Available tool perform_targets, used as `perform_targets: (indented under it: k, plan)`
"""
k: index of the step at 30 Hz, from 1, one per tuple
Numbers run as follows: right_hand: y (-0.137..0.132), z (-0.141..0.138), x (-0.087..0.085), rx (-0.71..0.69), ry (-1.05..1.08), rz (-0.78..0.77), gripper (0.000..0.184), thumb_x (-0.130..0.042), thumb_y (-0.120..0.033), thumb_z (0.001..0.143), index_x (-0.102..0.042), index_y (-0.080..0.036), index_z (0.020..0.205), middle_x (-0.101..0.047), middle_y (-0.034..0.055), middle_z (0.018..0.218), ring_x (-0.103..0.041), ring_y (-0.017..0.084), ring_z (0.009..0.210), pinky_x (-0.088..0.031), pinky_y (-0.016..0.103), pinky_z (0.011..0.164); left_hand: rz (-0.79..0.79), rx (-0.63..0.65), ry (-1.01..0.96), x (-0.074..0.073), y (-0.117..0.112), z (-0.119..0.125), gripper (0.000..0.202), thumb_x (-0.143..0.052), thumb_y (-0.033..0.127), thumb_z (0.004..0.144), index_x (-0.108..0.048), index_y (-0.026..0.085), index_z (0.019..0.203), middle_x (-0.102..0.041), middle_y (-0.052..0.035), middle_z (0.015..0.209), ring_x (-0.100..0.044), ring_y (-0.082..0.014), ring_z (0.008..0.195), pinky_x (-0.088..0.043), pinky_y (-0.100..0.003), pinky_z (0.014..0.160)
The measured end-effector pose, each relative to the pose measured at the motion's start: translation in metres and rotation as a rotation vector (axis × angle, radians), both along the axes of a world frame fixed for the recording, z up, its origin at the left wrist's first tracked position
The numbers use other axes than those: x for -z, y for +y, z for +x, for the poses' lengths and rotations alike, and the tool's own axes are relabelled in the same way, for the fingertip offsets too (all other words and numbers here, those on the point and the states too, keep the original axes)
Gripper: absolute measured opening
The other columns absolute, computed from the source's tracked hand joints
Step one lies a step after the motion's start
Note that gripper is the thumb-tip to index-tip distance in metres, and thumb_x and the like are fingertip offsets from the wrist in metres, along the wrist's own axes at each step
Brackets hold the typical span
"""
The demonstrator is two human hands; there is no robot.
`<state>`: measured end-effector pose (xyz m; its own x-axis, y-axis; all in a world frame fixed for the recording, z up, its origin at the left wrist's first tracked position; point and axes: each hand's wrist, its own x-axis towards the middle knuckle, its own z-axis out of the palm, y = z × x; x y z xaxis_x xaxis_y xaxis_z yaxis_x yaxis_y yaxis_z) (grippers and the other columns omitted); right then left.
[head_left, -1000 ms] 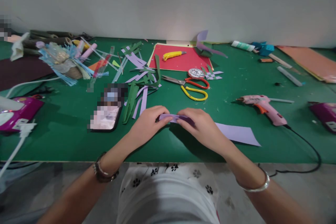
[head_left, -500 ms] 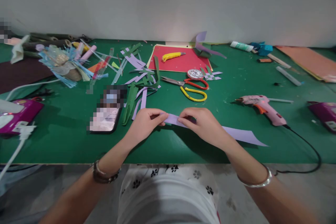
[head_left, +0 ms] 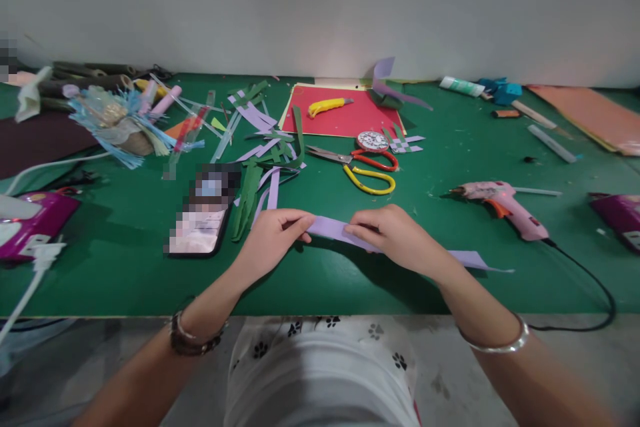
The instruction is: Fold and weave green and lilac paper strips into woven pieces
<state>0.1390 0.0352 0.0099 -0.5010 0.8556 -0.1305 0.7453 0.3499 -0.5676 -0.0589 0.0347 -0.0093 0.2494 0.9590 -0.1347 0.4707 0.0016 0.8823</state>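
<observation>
The left hand (head_left: 277, 239) pinches one end of a long, flat, light purple paper strip (head_left: 329, 227) between its thumb and fingers. The right hand (head_left: 400, 235) pinches the same strip farther along, with its thumb on the near side. The strip is in front of the person's body, over the near part of the shiny green table (head_left: 425, 203). It runs tight and straight between the two hands, goes behind the right hand, and its other end pokes out past the right wrist. A dark shadow lies on the table below it.

Just beside the left hand is a messy pile of thin green and purple paper strips (head_left: 247, 197). To the left of that pile lies a black phone with a lit screen (head_left: 197, 230). Past the hands lie open metal scissors with one red and one yellow handle (head_left: 333, 155), and a round tin with a speckled top and red rim (head_left: 373, 141) sits just beside them. Farther back, a yellow plastic craft knife (head_left: 325, 107) lies on a flat red paper sheet (head_left: 345, 125). Off to the right, well apart from the hands, a pink glue gun with an orange trigger (head_left: 510, 203) lies on its side
</observation>
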Motion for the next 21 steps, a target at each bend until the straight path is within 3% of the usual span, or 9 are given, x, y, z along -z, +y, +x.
perform_targets:
  k: [5, 10, 13, 16, 21]
  plan:
    - [0.001, 0.000, -0.001, -0.059, -0.077, 0.027, 0.029, -0.040, -0.027, 0.085, -0.052, -0.016, 0.061, -0.037, -0.0045, 0.049, -0.030, 0.007, 0.046, -0.020, 0.020, 0.048, 0.061, 0.095, 0.136, -0.002, 0.003, -0.004, 0.033, -0.042, 0.036, 0.080, -0.066, 0.014, 0.073, -0.063, 0.0003, 0.057, -0.048, -0.0097, 0.047, -0.035, -0.020, 0.044]
    - [0.001, -0.005, -0.004, -0.137, -0.226, 0.078, 0.029, -0.037, -0.027, 0.087, -0.052, -0.016, 0.064, -0.039, -0.0031, 0.050, -0.030, 0.008, 0.046, -0.018, 0.022, 0.049, 0.411, 0.318, 0.364, -0.006, 0.006, -0.003, 0.026, -0.040, 0.031, 0.084, -0.061, 0.016, 0.089, -0.064, -0.0030, 0.087, -0.054, -0.0168, 0.083, -0.040, -0.028, 0.073]
    - [0.001, -0.008, -0.005, -0.168, -0.275, 0.110, 0.030, -0.036, -0.029, 0.087, -0.053, -0.016, 0.066, -0.042, -0.0019, 0.050, -0.033, 0.009, 0.047, -0.017, 0.023, 0.049, 0.542, 0.492, 0.565, -0.011, 0.008, 0.003, 0.025, -0.038, 0.030, 0.086, -0.059, 0.016, 0.087, -0.064, -0.0030, 0.084, -0.054, -0.0186, 0.081, -0.038, -0.032, 0.072]
    - [0.002, -0.010, -0.005, -0.185, -0.272, 0.120, 0.030, -0.036, -0.029, 0.087, -0.054, -0.016, 0.067, -0.044, -0.0013, 0.051, -0.036, 0.009, 0.047, -0.017, 0.023, 0.049, 0.534, 0.599, 0.712, -0.015, 0.009, 0.008, 0.027, -0.034, 0.028, 0.088, -0.057, 0.016, 0.080, -0.064, -0.0020, 0.077, -0.056, -0.0173, 0.072, -0.037, -0.030, 0.066]
    - [0.003, -0.005, -0.002, -0.170, -0.178, 0.099, 0.032, -0.037, -0.032, 0.087, -0.054, -0.016, 0.065, -0.042, -0.0023, 0.051, -0.035, 0.008, 0.048, -0.019, 0.022, 0.050, 0.460, 0.647, 0.848, -0.019, 0.009, 0.006, 0.025, -0.033, 0.024, 0.088, -0.052, 0.016, 0.075, -0.061, -0.0005, 0.067, -0.056, -0.0160, 0.065, -0.036, -0.025, 0.058]
